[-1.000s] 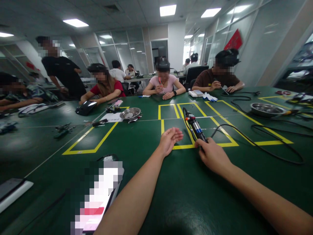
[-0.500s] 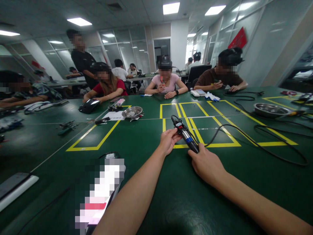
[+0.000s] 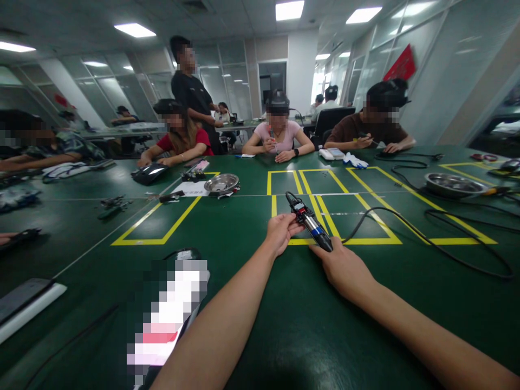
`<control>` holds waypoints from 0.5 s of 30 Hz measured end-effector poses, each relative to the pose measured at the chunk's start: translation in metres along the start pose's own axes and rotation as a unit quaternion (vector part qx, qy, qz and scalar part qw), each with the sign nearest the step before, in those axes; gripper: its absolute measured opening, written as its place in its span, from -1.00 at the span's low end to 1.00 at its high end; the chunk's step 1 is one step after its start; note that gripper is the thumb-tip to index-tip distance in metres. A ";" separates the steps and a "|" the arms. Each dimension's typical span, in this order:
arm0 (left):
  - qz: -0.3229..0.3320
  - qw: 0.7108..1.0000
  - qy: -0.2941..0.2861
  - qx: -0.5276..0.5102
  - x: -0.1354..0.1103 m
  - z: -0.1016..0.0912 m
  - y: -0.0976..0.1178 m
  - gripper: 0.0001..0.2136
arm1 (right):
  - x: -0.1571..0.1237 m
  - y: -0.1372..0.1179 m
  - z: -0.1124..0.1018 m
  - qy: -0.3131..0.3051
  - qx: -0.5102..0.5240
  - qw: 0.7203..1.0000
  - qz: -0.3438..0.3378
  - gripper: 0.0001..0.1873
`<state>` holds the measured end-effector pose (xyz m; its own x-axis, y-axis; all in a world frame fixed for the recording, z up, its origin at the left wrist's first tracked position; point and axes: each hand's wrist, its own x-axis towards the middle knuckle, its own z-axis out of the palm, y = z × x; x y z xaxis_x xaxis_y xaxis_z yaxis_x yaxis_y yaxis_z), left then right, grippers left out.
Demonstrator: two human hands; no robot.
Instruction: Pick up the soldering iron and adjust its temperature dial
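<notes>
A corded electric screwdriver [image 3: 307, 220] with a black, red and blue body lies across the yellow tape lines on the green table [image 3: 252, 303]. My right hand [image 3: 343, 266] grips its rear end near the black cable [image 3: 406, 227]. My left hand [image 3: 280, 232] is closed on the front part of the tool, fingers curled round it.
A metal bowl [image 3: 221, 184] and small parts sit in the left taped box; a second bowl [image 3: 453, 183] stands far right. A phone [image 3: 166, 319] lies near my left elbow. Several people sit along the far edge, and one stands behind them.
My right hand swung the screwdriver to the left. My left hand, open a second ago, closed on its front part. A standing person walked right behind the seated people.
</notes>
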<state>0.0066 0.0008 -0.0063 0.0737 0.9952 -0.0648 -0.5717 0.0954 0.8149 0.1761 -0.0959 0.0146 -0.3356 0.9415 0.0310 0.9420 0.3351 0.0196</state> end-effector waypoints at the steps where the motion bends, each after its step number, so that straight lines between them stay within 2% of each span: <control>1: 0.000 1.000 -0.002 0.000 0.000 0.000 0.000 -0.91 | 0.000 0.000 0.000 0.004 0.004 1.000 0.001 -0.50; 15: -0.004 1.000 -0.009 -0.023 -0.001 0.002 0.000 -0.94 | -0.002 0.002 -0.002 0.009 0.037 0.999 -0.007 -0.56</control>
<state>0.0082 -0.0004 -0.0055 0.0930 0.9938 -0.0605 -0.6076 0.1048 0.7873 0.1784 -0.0971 0.0170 -0.3476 0.9363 0.0493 0.9352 0.3500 -0.0530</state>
